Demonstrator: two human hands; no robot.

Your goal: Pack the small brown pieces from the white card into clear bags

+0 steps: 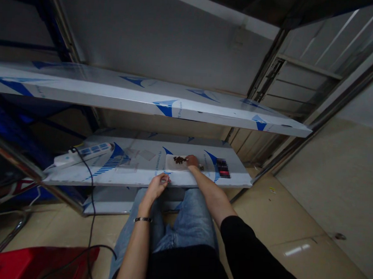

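Observation:
On the film-covered shelf [152, 176] lies a white sheet or shallow tray [171, 167] with a heap of small dark brown pieces [179, 159]. My right hand [192, 161] reaches to the heap's right side, fingers closed together at its edge; whatever they pinch is hidden. Near the shelf's front edge, my left hand [158, 185] is curled with thumb and fingertips together; anything between them is too small to make out. A few tiny pieces [201, 167] lie just right of my right wrist.
A white power strip [94, 150] with a black cable [92, 188] lies at the shelf's left. A small clear plastic piece [147, 155] and a blurred dark-and-red item [223, 168] share the surface. An upper shelf [163, 106] overhangs behind; a red object [36, 263] stands lower left.

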